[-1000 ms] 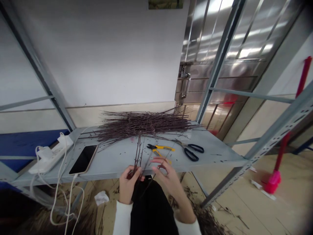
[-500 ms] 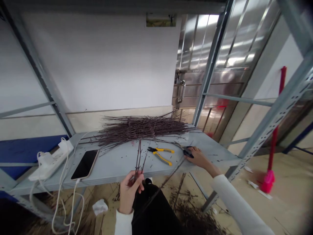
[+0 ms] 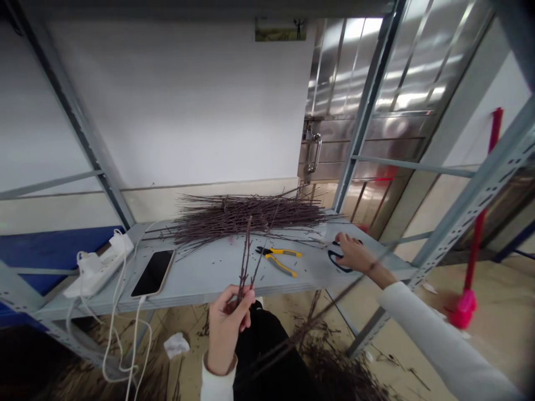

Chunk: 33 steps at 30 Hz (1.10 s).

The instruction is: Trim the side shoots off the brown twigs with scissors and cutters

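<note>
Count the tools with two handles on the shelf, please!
2. The scissors are at the right hand, which partly hides them. The pliers lie left of them, in front of the twig pile. Any under the pile would be hidden.

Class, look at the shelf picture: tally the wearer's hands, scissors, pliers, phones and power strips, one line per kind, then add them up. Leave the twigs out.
Left hand and right hand: 2
Scissors: 1 pair
Pliers: 1 pair
Phone: 1
Power strip: 1
Total: 6
</note>
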Motion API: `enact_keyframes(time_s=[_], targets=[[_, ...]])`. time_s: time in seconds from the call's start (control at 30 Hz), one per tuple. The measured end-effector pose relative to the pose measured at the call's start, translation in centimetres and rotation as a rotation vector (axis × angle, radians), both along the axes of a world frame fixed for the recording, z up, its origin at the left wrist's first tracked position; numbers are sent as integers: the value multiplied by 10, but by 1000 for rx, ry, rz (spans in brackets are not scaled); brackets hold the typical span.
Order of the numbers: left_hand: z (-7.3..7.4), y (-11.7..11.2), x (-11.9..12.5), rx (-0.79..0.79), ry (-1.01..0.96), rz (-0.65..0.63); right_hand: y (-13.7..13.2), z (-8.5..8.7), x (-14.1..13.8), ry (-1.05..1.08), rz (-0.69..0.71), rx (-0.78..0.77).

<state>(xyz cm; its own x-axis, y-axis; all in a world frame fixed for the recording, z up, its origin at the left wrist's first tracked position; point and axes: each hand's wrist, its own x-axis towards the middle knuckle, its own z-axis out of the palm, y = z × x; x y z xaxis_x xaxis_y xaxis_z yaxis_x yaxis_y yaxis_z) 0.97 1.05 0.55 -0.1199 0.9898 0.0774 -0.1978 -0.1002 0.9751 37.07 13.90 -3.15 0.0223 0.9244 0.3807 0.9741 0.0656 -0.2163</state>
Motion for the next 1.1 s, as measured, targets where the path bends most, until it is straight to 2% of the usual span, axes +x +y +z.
enact_keyframes(time_s=[0.1,0.2,0.27,0.33,0.4,0.53,0.67,0.77,0.87,0.97,1.1], targets=[[3,-2,3,-10,6,10,-11,12,2,68,-17,151],[4,0,7,-38,11,22,-24,21,-8,184,-53,304],[5,3,10,-56,14,27,-34,25,-27,495,-53,435],[6,6,12,-59,21,35,-44,26,-54,993,-6,491],[6,8,13,-48,32,43,-54,21,-86,1146,69,432],[6,6,13,-37,38,58,-69,-2,-152,1289,262,216],[9,3,11,-50,27,70,-79,-22,-194,1347,411,67],[11,1,9,-50,20,81,-89,-25,-202,1353,529,-27],[11,1,8,-41,0,99,-101,-19,-198,1362,624,-129],[9,1,9,-44,-15,93,-108,-11,-191,1370,627,-217],[4,4,9,-52,-14,79,-112,-6,-187,1332,602,-255]])
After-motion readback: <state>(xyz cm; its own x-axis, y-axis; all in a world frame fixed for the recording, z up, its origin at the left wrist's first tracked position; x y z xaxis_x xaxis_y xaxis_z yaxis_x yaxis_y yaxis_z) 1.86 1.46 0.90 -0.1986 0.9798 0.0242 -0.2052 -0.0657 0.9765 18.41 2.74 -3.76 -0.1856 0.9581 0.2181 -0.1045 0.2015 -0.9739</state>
